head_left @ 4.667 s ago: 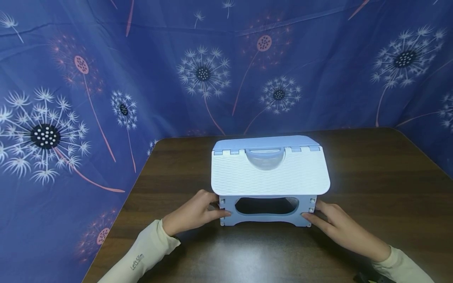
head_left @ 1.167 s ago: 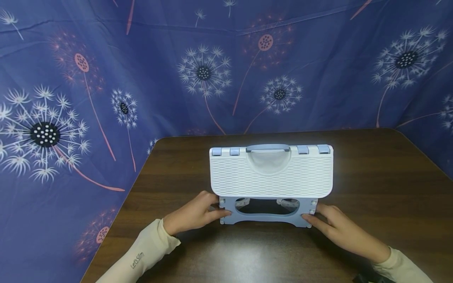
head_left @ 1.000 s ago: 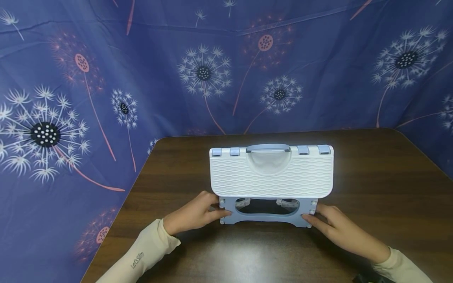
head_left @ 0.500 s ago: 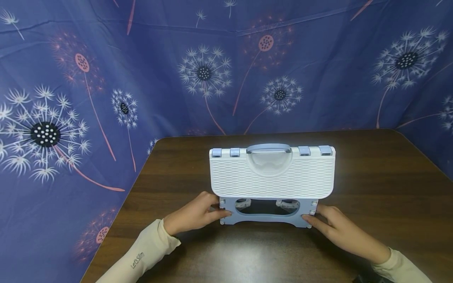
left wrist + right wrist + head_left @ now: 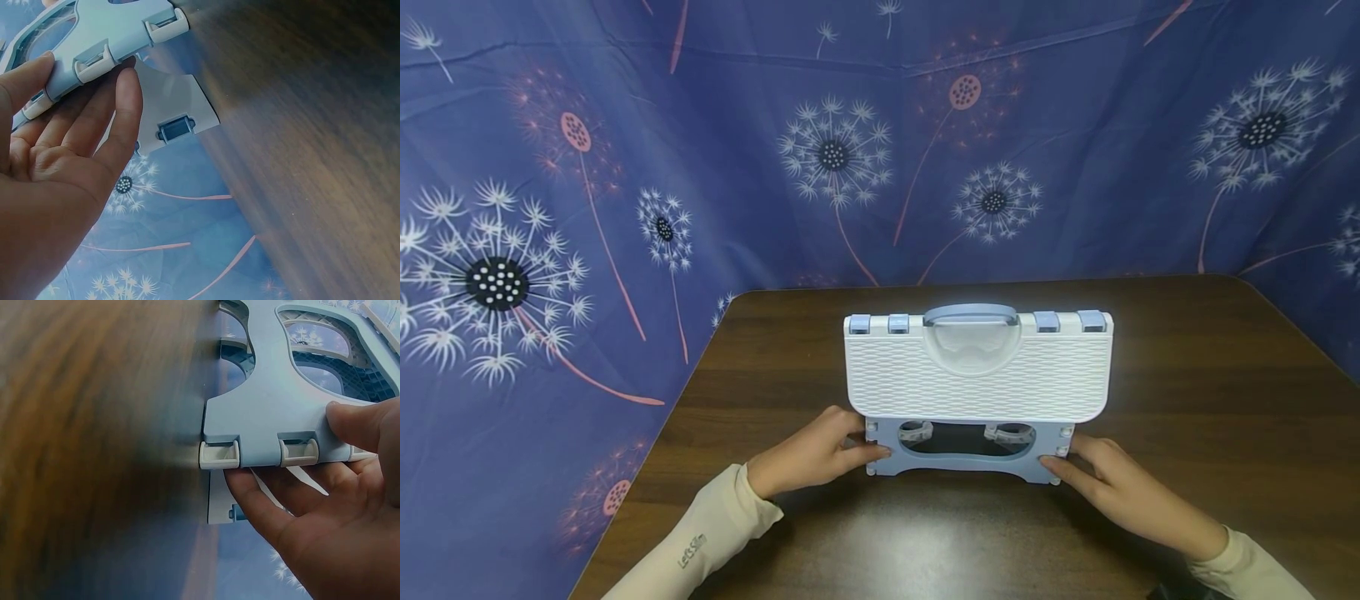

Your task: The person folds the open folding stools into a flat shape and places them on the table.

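Note:
A folding step stool with a textured white top [image 5: 977, 396] stands on the wooden table in the head view. A blue carry handle [image 5: 972, 312] lies along the top's far edge, between blue hinge tabs. Below is the blue front leg panel [image 5: 966, 463], with an oval opening showing pale inner parts. My left hand [image 5: 812, 452] pinches this panel's left end, thumb in front and fingers behind. At the opposite end my right hand [image 5: 1123, 492] grips it likewise. Both wrist views show white hinge pieces [image 5: 220, 454] on the panel's edge, and another pale panel [image 5: 165, 112] behind it.
The brown wooden table [image 5: 760, 367] extends around the stool on all sides. Behind and to the left hangs a blue cloth [image 5: 737, 150] with dandelion prints. A dark object [image 5: 1183, 590] lies partly hidden by the right sleeve at the bottom edge.
Since the oldest frame, the blue strip behind the white top has dropped from sight and the inner parts show through the oval. Lately the top has shifted only slightly; both hands stay put.

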{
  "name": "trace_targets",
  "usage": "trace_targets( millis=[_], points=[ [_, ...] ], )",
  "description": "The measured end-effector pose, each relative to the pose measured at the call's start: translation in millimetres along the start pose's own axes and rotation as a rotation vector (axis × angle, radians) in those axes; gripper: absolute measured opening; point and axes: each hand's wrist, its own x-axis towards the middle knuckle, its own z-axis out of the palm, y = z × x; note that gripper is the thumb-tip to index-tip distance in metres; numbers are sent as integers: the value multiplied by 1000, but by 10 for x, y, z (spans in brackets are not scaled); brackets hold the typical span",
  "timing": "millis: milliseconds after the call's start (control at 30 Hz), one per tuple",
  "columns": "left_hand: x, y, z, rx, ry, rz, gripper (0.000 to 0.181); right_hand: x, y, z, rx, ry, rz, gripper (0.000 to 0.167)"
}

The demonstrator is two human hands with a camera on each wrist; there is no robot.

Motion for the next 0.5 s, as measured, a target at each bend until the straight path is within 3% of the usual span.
trace_targets(
  millis=[367, 500],
  points=[
    [2, -11, 5, 17, 13, 13, 38, 2, -18, -2, 10, -2, 13, 18],
    [12, -11, 13, 21, 15, -6, 25, 1, -17, 4, 0, 5, 2, 20]
  ],
)
